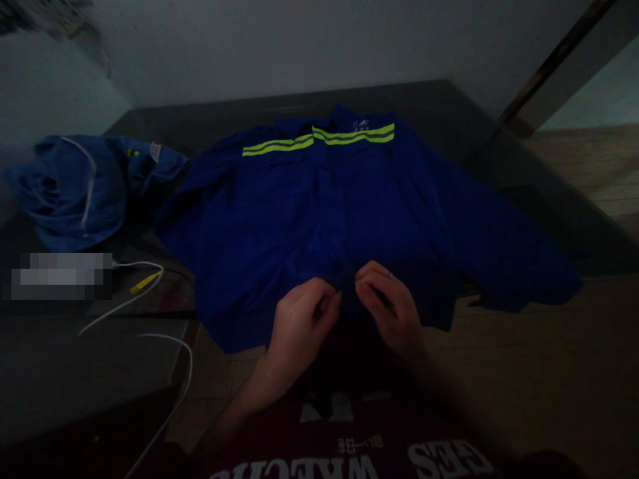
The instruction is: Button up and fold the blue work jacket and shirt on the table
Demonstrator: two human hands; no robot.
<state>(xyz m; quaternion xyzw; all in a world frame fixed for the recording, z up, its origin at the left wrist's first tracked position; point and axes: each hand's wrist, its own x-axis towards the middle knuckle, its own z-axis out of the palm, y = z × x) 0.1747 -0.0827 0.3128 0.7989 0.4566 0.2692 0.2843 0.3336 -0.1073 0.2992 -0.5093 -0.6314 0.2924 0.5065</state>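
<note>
Blue jacket [329, 219] hangs over the tabletop [439, 100] edge nearest us, left hand [302, 319], right hand [389, 307] pinching its hem: one uneven tug could drag it off!

This looks like a dim home room, with a plain wall [299, 53], wood-plank floor [614, 159], and a dark surface [474, 133] bearing a reflective-striped work shirt [387, 213] and white cable [140, 263].
</note>
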